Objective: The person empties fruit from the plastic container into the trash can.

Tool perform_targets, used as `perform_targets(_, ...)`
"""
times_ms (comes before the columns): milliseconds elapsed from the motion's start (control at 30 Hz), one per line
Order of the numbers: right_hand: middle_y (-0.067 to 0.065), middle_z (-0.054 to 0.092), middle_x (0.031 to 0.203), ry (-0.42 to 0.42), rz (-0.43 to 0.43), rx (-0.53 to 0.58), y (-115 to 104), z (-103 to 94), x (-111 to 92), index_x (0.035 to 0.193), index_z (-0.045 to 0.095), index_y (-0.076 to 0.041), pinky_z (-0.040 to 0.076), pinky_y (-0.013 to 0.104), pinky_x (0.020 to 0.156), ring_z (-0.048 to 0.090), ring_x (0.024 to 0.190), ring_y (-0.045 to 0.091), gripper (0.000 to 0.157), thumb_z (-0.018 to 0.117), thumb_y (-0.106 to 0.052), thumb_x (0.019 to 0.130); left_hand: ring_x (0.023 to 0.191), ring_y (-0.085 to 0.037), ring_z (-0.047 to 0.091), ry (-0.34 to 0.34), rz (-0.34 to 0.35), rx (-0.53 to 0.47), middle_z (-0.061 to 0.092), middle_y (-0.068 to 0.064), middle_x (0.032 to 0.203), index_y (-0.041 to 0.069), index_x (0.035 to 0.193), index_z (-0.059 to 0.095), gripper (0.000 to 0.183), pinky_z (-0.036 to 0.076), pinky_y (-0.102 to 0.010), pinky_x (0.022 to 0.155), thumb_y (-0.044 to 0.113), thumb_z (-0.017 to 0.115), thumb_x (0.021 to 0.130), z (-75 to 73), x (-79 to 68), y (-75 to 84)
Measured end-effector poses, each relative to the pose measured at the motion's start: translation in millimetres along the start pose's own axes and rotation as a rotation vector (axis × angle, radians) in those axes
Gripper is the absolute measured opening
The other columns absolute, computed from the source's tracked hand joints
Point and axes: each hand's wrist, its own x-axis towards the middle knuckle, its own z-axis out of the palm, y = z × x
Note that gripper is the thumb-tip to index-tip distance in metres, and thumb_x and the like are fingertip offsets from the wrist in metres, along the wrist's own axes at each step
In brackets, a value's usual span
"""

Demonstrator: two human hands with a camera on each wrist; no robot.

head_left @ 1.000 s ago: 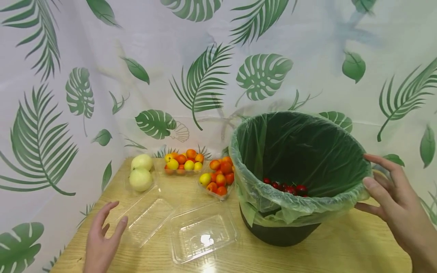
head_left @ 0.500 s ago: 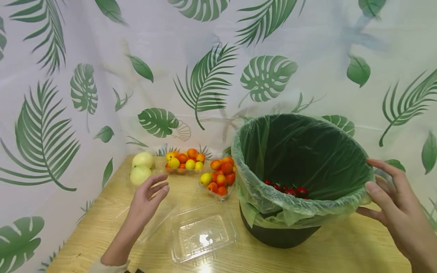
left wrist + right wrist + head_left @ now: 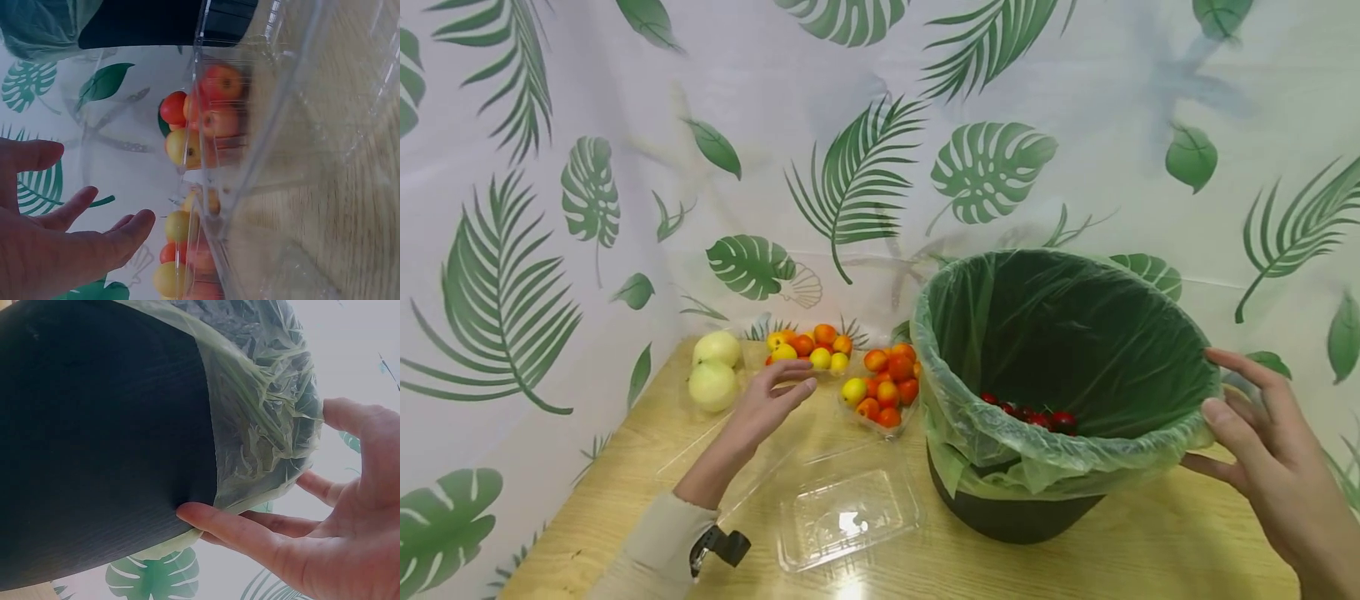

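Observation:
My left hand (image 3: 772, 406) hovers over the table's left side with its fingers loosely extended, holding nothing. Ahead of it sits a clear plastic box of small red and yellow fruits (image 3: 802, 342); a second box of such fruits (image 3: 889, 387) is to its right. In the left wrist view the fingers (image 3: 128, 240) appear apart from the fruits (image 3: 220, 122). My right hand (image 3: 1273, 433) rests spread fingers against the rim of a dark trash can (image 3: 1015, 512) lined with a translucent green bag (image 3: 1060, 454). Several dark red round fruits (image 3: 1051, 420) lie inside it.
Two pale green round fruits (image 3: 713, 385) sit in a clear box at the back left. A clear plastic tray (image 3: 850, 512) lies before the can, with another clear tray (image 3: 730, 475) under the left forearm. A leaf-patterned curtain (image 3: 880, 167) closes the back and sides.
My left hand has moved from the table's left edge, up and to the right, towards the fruit boxes. My right hand stays at the trash can's rim.

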Motion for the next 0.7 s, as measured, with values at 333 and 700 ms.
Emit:
perform_targets(333, 0.003, -0.006, 0.157, -0.007, -0.012, 0.013, 1.0, 0.4, 0.8, 0.15, 0.018, -0.014, 0.052, 0.021, 0.061, -0.005, 0.143, 0.023, 0.056, 0.035, 0.003, 0.1, 0.118, -0.034, 0.051, -0.165, -0.097, -0.05, 0.052, -0.023, 0.129, 0.002, 0.125, 0.053, 0.035, 0.043, -0.053, 0.096, 0.015, 0.058, 0.093, 12.6, 22.8, -7.2)
perform_targets(700, 0.01, 0.026, 0.146, 0.069, -0.013, -0.256, -7.5, 9.0, -3.1, 0.145, 0.033, -0.007, 0.054, 0.019, 0.061, 0.038, 0.122, 0.014, 0.047, 0.041, -0.002, 0.1, 0.104, -0.034, 0.056, -0.261, -0.119, 0.105, 0.059, -0.019, 0.119, -0.001, 0.119, 0.061, 0.029, 0.05, -0.046, 0.084, 0.009, 0.055, 0.093, 17.9, 43.1, -22.1)
